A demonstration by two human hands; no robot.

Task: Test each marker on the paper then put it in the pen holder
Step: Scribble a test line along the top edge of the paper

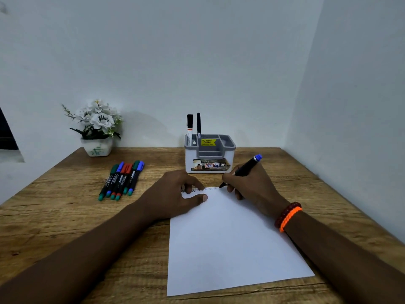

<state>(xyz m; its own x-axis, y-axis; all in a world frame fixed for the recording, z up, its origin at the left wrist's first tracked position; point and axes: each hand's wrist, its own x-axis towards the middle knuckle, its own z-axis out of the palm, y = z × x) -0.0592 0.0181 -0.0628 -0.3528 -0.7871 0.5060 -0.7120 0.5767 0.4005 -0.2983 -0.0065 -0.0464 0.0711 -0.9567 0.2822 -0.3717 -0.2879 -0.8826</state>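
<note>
A white sheet of paper (228, 242) lies on the wooden desk in front of me. My right hand (252, 189) grips a black marker with a blue end (248, 166), its tip touching the paper's far edge beside faint scribbles. My left hand (175, 194) rests on the paper's far left corner, fingers and thumb pressing it flat. Behind the paper stands a grey and white pen holder (209, 157) with two black markers (194, 126) upright in its back left compartment. Several capped markers (120, 179), green, blue and red, lie in a row at the left.
A white pot of artificial white flowers (97, 128) stands at the desk's back left against the wall. Walls close the desk at the back and the right. The wooden desk (65, 216) shows bare wood at the left front.
</note>
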